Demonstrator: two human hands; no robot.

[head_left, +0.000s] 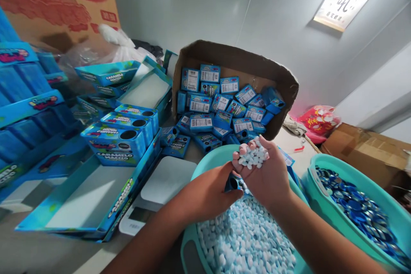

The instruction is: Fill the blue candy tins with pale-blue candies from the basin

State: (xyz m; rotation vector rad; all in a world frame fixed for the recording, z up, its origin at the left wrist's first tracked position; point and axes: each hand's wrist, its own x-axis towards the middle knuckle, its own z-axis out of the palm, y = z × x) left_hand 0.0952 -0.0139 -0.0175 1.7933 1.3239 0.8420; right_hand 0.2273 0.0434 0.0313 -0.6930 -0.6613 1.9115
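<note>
My right hand (265, 173) is cupped palm up and holds a heap of small white and pale blue candies (253, 155) above a teal basin (212, 160) full of the same candies (247, 239). My left hand (210, 192) is closed around a small blue box (233, 183), its round opening turned toward the right hand. The two hands touch over the basin.
A tipped cardboard box (237, 58) spills many small blue boxes (221, 107) behind the basin. Blue display trays (86, 199) with filled boxes (125, 135) sit at left beside a white scale (160, 188). A second teal basin (321, 205) of blue caps (353, 205) stands at right.
</note>
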